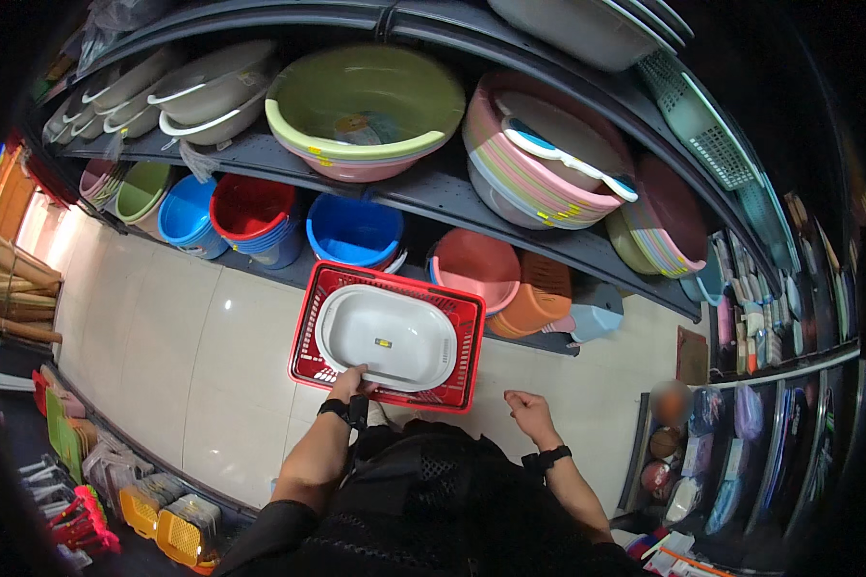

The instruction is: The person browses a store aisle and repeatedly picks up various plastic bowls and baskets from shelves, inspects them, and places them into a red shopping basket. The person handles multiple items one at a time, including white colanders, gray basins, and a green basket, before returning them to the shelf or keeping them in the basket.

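A red plastic shopping basket (468, 346) is before me, with an oval white plastic basin (404, 332) lying in it. The basin bears a small yellow-and-dark sticker on its bottom. My left hand (349, 384) grips the near side of the basket, its thumb over the basin's near rim; the other fingers are mostly hidden. To the right of the basket, apart from it, my right hand (528, 412) hangs with curled fingers and nothing visible in it. Both wrists wear black bands.
Beyond the basket, a dark metal shelf (433, 177) carries a green washbasin (364, 94), pink basins (548, 151) and grey-white basins (213, 94). Blue buckets (353, 227) and red ones (252, 209) stand below. Pale floor tiles (238, 360) lie leftward; dustpans (65, 429) and balls (657, 479) line nearby racks.
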The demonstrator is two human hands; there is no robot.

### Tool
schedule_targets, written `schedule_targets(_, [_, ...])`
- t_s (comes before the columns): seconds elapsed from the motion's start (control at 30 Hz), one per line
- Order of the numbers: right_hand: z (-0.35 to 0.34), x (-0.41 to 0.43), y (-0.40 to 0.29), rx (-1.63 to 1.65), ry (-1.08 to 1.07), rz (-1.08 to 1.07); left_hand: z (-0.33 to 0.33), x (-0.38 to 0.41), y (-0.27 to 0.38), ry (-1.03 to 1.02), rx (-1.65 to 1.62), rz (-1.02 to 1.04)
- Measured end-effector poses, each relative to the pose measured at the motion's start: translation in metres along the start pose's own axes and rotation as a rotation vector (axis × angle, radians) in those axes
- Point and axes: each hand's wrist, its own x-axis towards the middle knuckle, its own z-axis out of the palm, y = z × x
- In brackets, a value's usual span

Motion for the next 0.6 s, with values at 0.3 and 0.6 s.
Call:
schedule_targets(0.3, [-0.008,-0.012,0.010,-0.003,0.041,0.017,0.025,-0.033,0.015,0.028,-0.089,-0.019])
schedule_targets(0.6, [-0.007,-0.021,-0.003,-0.013,-0.020,0.034,-0.002,0.017,-0.029,0.288,0.438,0.672])
